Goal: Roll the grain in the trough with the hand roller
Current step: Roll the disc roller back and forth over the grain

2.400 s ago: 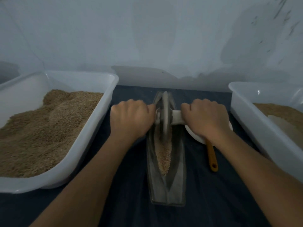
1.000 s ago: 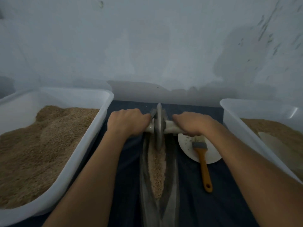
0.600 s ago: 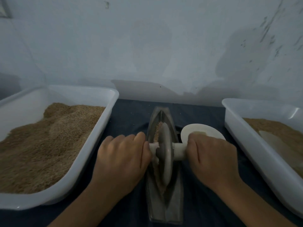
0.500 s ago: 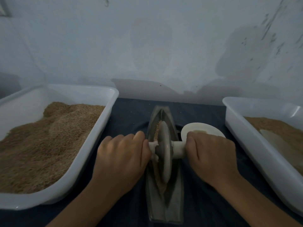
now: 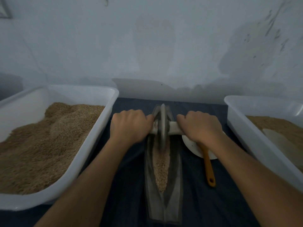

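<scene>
A long grey boat-shaped trough lies lengthwise on the dark cloth between my arms. Tan grain fills its groove from the middle toward the near end. The hand roller, a grey disc on a pale cross handle, stands in the groove at the trough's far end. My left hand grips the left handle stub. My right hand grips the right stub. Both stubs are mostly hidden under my fingers.
A white tub of brown grain stands at the left, another white tub with grain at the right. Right of the trough a white dish holds a brush with an orange handle. A pale wall rises behind.
The roller has travelled from the trough's middle to its far end, both hands still on the handle. The grain behind it is now uncovered, and the brush shows again.
</scene>
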`<state>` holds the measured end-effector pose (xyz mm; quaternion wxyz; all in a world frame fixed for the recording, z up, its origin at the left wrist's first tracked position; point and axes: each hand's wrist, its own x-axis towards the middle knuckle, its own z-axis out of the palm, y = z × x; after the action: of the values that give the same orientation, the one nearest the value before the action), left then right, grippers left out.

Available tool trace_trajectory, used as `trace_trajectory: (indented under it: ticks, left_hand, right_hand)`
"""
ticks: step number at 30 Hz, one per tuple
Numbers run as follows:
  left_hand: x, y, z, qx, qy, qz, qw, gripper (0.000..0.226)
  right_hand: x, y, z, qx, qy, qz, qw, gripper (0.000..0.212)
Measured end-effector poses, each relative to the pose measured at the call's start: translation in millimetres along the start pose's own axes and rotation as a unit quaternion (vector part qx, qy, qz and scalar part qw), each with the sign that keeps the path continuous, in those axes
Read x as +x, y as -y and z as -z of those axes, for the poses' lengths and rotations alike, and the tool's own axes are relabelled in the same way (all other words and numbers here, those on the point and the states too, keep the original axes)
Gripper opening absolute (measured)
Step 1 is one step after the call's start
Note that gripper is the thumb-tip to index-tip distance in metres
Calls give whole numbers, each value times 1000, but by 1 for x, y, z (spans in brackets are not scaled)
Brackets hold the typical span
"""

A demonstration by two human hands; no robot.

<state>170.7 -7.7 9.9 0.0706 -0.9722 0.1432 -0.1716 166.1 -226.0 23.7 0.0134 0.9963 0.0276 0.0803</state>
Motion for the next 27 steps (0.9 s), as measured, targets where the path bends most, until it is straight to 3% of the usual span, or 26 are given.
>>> trace_trajectory:
  ticks: [3,6,9,11,15,18,22,24,27]
  left_hand:
    - [-55,-7,9,10,-73,-41,996,34]
    - [-94,-10,16,-84,-113,-15,990,33]
    - [-104,-11,13,-147,-162,-9,976,33]
    - [-93,-7,8,-144,-141,-9,979,38]
    - [-42,-5,-4,-102,-71,-7,992,35]
    - [7,-3,-11,-87,-34,70,993,61]
    - [31,-1,-15,-132,32,108,985,48]
    - [22,1,-12,-140,34,118,982,43]
    - [-10,-4,-6,-36,-50,22,998,23]
  right_hand:
    - [-51,7,-8,-46,-142,47,988,39]
    - [-102,13,-11,71,-238,34,968,44]
    - [-118,13,-10,64,-302,60,949,43]
    - [-105,15,-8,22,-289,39,956,47]
    - [-54,12,-11,-3,-191,-15,982,50]
    - [-13,-2,-12,0,-70,-11,998,44]
    - [28,-6,-3,12,64,-15,998,55]
    - [30,-1,3,20,74,-19,997,54]
    - [2,4,4,5,-13,-21,1000,55]
